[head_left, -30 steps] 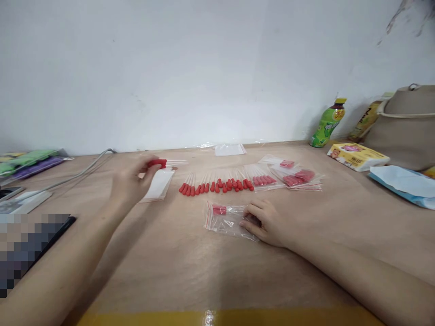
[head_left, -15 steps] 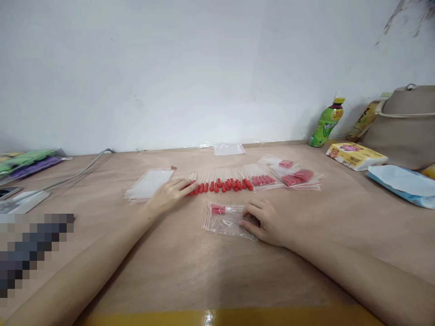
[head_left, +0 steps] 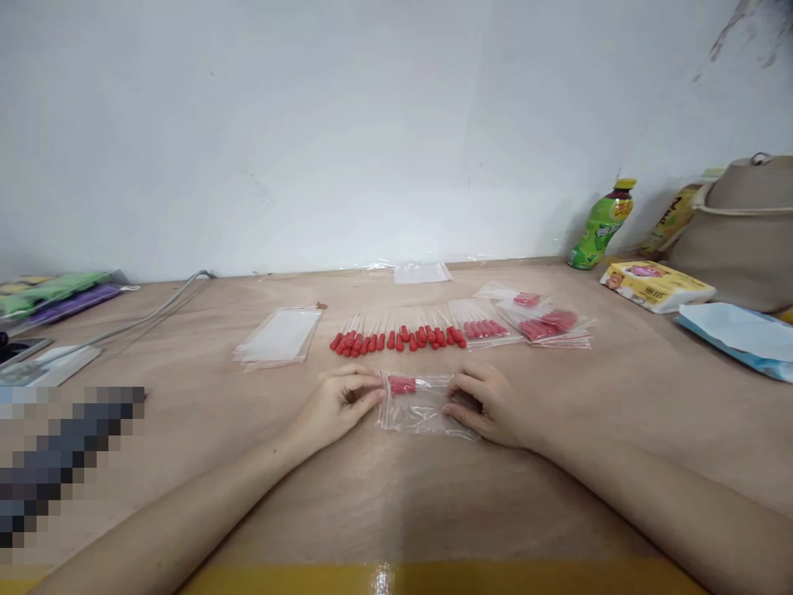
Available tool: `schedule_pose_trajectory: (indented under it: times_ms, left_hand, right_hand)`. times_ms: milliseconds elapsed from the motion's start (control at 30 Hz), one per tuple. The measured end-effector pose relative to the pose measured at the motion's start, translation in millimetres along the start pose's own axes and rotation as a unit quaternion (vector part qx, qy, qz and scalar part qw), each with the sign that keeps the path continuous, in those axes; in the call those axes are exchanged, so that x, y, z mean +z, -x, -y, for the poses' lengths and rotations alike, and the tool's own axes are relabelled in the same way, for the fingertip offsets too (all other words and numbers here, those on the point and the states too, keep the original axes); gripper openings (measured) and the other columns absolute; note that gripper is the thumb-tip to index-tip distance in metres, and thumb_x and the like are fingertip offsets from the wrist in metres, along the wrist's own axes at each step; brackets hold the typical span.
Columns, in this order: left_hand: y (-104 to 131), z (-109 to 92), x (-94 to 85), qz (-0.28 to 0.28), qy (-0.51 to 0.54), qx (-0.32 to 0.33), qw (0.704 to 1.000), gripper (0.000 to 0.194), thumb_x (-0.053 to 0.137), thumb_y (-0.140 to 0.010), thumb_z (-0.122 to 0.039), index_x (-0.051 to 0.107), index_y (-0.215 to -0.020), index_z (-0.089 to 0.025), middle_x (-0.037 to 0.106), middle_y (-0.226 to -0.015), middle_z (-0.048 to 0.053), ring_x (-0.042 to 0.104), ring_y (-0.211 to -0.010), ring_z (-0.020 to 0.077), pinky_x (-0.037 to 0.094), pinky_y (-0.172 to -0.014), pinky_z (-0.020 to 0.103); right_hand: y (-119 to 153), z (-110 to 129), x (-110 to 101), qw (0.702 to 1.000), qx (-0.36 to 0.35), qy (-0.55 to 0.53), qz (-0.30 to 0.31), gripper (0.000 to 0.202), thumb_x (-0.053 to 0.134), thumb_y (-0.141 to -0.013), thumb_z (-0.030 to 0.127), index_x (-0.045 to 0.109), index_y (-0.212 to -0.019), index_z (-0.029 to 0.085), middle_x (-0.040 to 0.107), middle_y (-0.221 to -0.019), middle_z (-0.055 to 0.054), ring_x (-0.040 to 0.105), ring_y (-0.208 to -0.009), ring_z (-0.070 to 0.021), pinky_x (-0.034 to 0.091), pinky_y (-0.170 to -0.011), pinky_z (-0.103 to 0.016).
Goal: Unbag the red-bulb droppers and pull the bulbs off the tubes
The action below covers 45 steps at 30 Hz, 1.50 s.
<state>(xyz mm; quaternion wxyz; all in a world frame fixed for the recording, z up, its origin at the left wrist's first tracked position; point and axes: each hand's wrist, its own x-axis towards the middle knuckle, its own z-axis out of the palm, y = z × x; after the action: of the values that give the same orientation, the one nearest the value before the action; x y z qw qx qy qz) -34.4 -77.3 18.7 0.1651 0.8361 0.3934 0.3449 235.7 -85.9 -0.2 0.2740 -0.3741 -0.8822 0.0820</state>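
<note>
Flat on the table in front of me lies a clear zip bag (head_left: 416, 413) with a few red bulbs showing at its upper left. My left hand (head_left: 344, 401) is at the bag's left, red-striped edge, thumb and fingers closed on it. My right hand (head_left: 489, 405) grips the opposite end between curled fingers and thumb. Just beyond the bag, several thin clear droppers with red bulbs (head_left: 398, 340) lie in a row, bulbs toward me. A filled bag (head_left: 485, 329) rests at the row's right end, beside a pile of filled bags (head_left: 548, 325).
A stack of flat zip bags (head_left: 278, 335) lies left of the row, another (head_left: 422, 273) by the wall. At right stand a green drink bottle (head_left: 600, 230), a yellow tissue pack (head_left: 657, 285), a blue-white packet (head_left: 737, 339) and a beige bag (head_left: 731, 256). A grey cable (head_left: 152, 312) crosses the left side.
My left hand has come from the left end of the dropper row back toward me, onto the zip bag's left edge. My right hand has kept its hold on the bag.
</note>
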Motion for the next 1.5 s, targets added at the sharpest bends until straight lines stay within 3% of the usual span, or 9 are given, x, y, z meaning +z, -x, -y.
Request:
schedule_pose_trajectory:
  times_ms: [233, 433, 767, 933, 1033, 1133, 1267, 1400, 1500]
  left_hand:
    - [-9, -3, 15.3, 0.031, 0.129, -0.185, 0.974, 0.041, 0.068, -0.067, -0.040, 0.064, -0.098, -0.014, 0.055, -0.063, -0.001, 0.045, -0.052, 0.0083, 0.037, -0.047, 0.019]
    - [-8, -11, 13.0, 0.081, 0.061, -0.139, 0.985, 0.038, 0.064, -0.071, -0.038, 0.060, -0.102, -0.017, 0.051, -0.068, -0.002, 0.043, -0.057, 0.0088, 0.036, -0.053, 0.020]
    - [-5, -25, 5.7, 0.107, -0.069, -0.009, 0.992, 0.009, 0.047, -0.083, -0.026, 0.047, -0.082, -0.017, 0.052, -0.076, 0.001, 0.050, -0.071, 0.0147, 0.040, -0.064, 0.027]
    - [0, -21, 8.2, 0.103, 0.011, -0.060, 0.993, 0.017, 0.048, -0.084, -0.029, 0.052, -0.094, -0.017, 0.057, -0.077, 0.001, 0.052, -0.063, 0.0123, 0.044, -0.059, 0.025]
    - [-2, -16, 10.0, 0.051, 0.130, -0.108, 0.984, 0.027, 0.053, -0.081, -0.032, 0.053, -0.102, -0.015, 0.063, -0.085, 0.005, 0.059, -0.069, 0.0133, 0.049, -0.062, 0.026]
    - [-11, -11, -6.5, 0.011, 0.196, -0.126, 0.972, 0.031, 0.060, -0.075, -0.033, 0.057, -0.099, -0.013, 0.067, -0.087, 0.008, 0.064, -0.076, 0.0165, 0.053, -0.067, 0.028]
    - [-28, -8, -65.3, 0.042, 0.123, -0.127, 0.983, 0.033, 0.067, -0.069, -0.035, 0.062, -0.095, -0.014, 0.070, -0.080, 0.006, 0.067, -0.070, 0.0176, 0.055, -0.064, 0.028]
    - [-37, -4, -111.4, -0.179, -0.003, -0.033, 0.983, 0.029, 0.065, -0.073, -0.035, 0.062, -0.096, -0.017, 0.069, -0.091, 0.006, 0.066, -0.082, 0.0182, 0.055, -0.078, 0.034]
    - [-37, 11, -108.2, -0.294, -0.142, 0.033, 0.945, 0.022, 0.056, -0.081, -0.031, 0.063, -0.099, -0.020, 0.067, -0.097, 0.003, 0.064, -0.088, 0.0162, 0.052, -0.083, 0.032]
  right_hand:
    - [-3, -1, -5, 0.999, -0.033, -0.040, 0.006, 0.016, 0.054, -0.082, 0.034, 0.057, -0.088, 0.020, 0.057, -0.094, -0.006, 0.052, -0.086, -0.0164, 0.040, -0.076, -0.031]
    - [-5, -2, -6, 0.995, -0.050, -0.079, 0.024, 0.014, 0.054, -0.083, 0.033, 0.058, -0.087, 0.020, 0.060, -0.095, -0.005, 0.054, -0.088, -0.0159, 0.041, -0.079, -0.030]
    - [-4, 0, -6, 0.997, -0.038, -0.063, 0.016, 0.016, 0.053, -0.083, 0.034, 0.058, -0.090, 0.020, 0.060, -0.098, -0.007, 0.055, -0.089, -0.0163, 0.043, -0.078, -0.030]
    - [-3, -2, -5, 0.998, -0.029, -0.058, 0.014, 0.016, 0.053, -0.083, 0.034, 0.058, -0.091, 0.021, 0.059, -0.100, -0.006, 0.054, -0.090, -0.0163, 0.042, -0.079, -0.031]
    - [-3, -2, -4, 0.998, -0.029, -0.055, 0.007, 0.016, 0.054, -0.083, 0.034, 0.058, -0.092, 0.021, 0.060, -0.099, -0.005, 0.054, -0.089, -0.0163, 0.042, -0.079, -0.031]
    - [-3, -2, -4, 0.998, -0.029, -0.051, 0.006, 0.016, 0.053, -0.083, 0.034, 0.057, -0.091, 0.021, 0.060, -0.098, -0.006, 0.054, -0.089, -0.0163, 0.042, -0.079, -0.031]
    - [-3, -1, -4, 0.998, -0.025, -0.051, 0.010, 0.016, 0.051, -0.084, 0.033, 0.057, -0.090, 0.020, 0.060, -0.099, -0.006, 0.054, -0.089, -0.0161, 0.043, -0.079, -0.031]
    - [-3, -1, -4, 0.998, -0.033, -0.053, 0.004, 0.013, 0.053, -0.083, 0.031, 0.057, -0.089, 0.020, 0.060, -0.096, -0.006, 0.054, -0.088, -0.0162, 0.043, -0.077, -0.031]
    - [-3, -1, -4, 0.998, -0.033, -0.056, 0.006, 0.013, 0.053, -0.082, 0.030, 0.057, -0.089, 0.020, 0.060, -0.093, -0.006, 0.055, -0.086, -0.0163, 0.044, -0.076, -0.031]
